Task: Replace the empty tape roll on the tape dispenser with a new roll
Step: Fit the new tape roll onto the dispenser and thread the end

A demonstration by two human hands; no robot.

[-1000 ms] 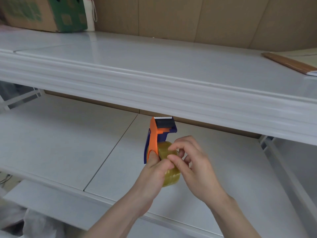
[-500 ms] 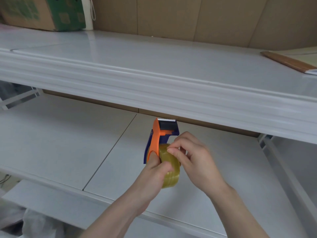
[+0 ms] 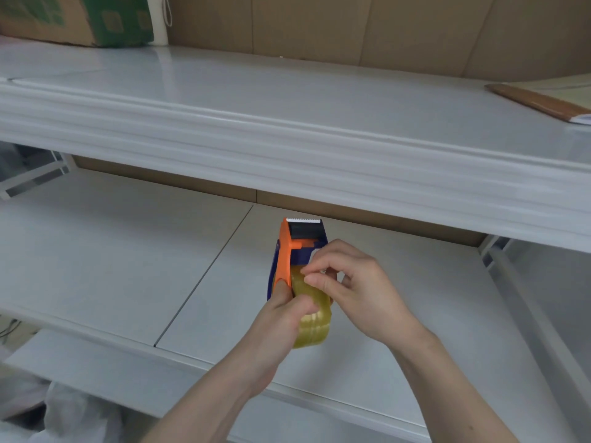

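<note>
Both hands are on the job over the lower shelf (image 3: 128, 257); left hand (image 3: 281, 321) is wrapped round the dispenser (image 3: 284, 251) w/ thumb pressed on the roll (image 3: 311, 318), holding both firm; right hand (image 3: 348, 282) is pinched narrow, thumb and forefinger closed at the top of the roll, prob. on the tape end, though the film itself is too clear to make out. The roll is new, fat, yellowish, already seated on the hub, hanging below the orange side plate; the toothed blade (image 3: 303, 220) points away, up toward the upper shelf (image 3: 287, 129) edge. Judgement: mounting looks done, threading the free end to the blade remains. Handling: the roll is stiff and light-ish, wound film slick on its face, sticky underneath; the end will cling back if dropped, so keep it nipped at the very edge w/ fingertips and pull straight; the dispenser is rigid plastic, best held by the handle and side plate; keep skin clear of the teeth.
</note>
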